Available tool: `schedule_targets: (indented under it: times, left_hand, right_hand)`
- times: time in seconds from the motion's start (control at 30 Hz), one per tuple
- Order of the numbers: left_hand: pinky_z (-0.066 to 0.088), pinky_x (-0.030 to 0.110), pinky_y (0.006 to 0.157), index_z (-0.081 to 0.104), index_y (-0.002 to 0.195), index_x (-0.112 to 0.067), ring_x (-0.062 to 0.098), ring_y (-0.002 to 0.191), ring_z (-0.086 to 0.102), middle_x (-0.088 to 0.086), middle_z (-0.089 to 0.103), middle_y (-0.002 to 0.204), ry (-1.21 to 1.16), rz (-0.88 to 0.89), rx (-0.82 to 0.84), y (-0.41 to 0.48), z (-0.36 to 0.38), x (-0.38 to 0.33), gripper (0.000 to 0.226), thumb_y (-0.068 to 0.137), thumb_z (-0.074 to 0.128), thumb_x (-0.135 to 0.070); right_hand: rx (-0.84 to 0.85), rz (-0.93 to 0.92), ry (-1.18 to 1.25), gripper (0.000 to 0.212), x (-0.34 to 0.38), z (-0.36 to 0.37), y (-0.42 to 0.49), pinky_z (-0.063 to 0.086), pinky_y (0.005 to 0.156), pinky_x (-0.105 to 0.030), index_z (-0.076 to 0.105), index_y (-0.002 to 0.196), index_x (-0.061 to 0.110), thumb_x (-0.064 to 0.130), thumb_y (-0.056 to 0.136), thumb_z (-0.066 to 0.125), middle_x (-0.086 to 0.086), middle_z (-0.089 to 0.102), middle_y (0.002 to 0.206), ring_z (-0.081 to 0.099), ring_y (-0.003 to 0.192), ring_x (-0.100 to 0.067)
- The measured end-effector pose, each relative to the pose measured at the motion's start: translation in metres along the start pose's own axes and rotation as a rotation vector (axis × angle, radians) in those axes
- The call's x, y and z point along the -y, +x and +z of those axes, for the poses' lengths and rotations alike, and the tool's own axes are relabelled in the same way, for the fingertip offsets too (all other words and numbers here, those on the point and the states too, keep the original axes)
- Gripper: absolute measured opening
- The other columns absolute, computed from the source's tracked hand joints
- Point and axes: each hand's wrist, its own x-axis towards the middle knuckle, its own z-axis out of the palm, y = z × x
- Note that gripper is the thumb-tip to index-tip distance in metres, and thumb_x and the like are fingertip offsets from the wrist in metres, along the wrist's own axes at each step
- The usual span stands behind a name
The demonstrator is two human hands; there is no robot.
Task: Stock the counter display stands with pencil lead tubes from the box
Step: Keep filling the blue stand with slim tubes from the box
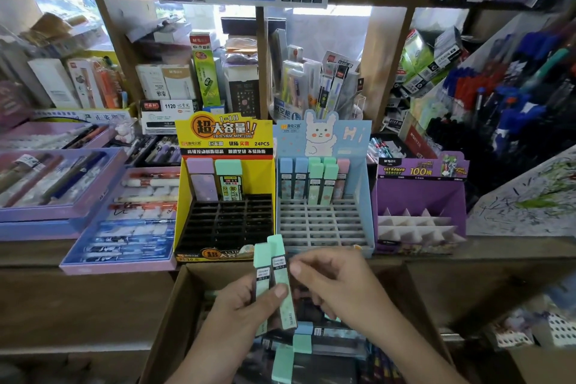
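Hands above the box (174, 305), which stood open just in front of the yellow stand (187, 196). The left hand (246, 299) gripped two mint tubes (274, 274) side by side and upright, with the thumb laid across their fronts and their caps reaching the yellow stand's front edge. The right hand (330, 284) sat just right of them, fingers curled, thumb tip at the edge of the right-hand tube; whether it pinched that tube could not be told. Loose tubes (299, 343), mint and blue, lay in the box below the hands. In the yellow stand's back row stood a purple tube (204, 181) and a green tube (229, 179), with black slots in front of them. The blue stand (358, 184), against the yellow stand's right side, carried a back row of blue, green and pink tubes (314, 181). The purple stand (420, 196) stood farther right, beyond the blue one.
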Motion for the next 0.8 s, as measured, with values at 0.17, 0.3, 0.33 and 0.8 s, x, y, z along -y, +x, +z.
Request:
schedule_targets:
  times: [0.17,0.3,0.33,0.8]
  left_hand:
    - [0.051,0.027,0.06,0.077,0.106,-0.027,0.014,0.071,0.063,0.007,0.075,0.085,0.086,0.031,0.008,0.003,-0.001,0.003,0.023,0.086,0.069,-0.035]
    - [0.049,0.028,0.06,0.077,0.109,-0.029,0.014,0.067,0.059,0.006,0.074,0.082,0.094,0.038,0.002,0.003,-0.001,0.007,0.026,0.085,0.069,-0.038]
    - [0.049,0.027,0.061,0.076,0.11,-0.03,0.015,0.067,0.059,0.008,0.074,0.083,0.085,0.039,0.002,0.003,-0.001,0.007,0.028,0.085,0.069,-0.04]
    - [0.054,0.026,0.054,0.065,0.111,-0.008,0.026,0.078,0.076,0.016,0.079,0.094,-0.135,-0.03,-0.195,0.005,-0.006,0.004,0.022,0.099,0.055,-0.024]
  right_hand:
    - [0.001,0.007,-0.03,0.014,-0.005,0.004,0.001,0.042,0.05,-0.007,0.08,0.096,0.019,0.028,0.085,0.084,0.006,0.076,0.076,0.06,0.053,0.005]
    - [0.0,0.005,0.066,0.011,-0.006,0.003,0.001,0.041,0.045,-0.02,0.078,0.089,0.02,0.028,0.084,0.085,-0.001,0.072,0.072,0.051,0.046,-0.008]
    - [-0.011,-0.004,0.081,0.011,-0.006,0.001,0.001,0.042,0.045,-0.024,0.078,0.089,0.021,0.029,0.085,0.085,-0.003,0.072,0.073,0.051,0.046,-0.014]
    - [-0.448,-0.295,-0.142,0.019,0.024,-0.057,0.054,0.065,0.066,-0.037,0.073,0.093,0.029,0.011,0.09,0.077,0.007,0.076,0.082,0.074,0.074,-0.013]
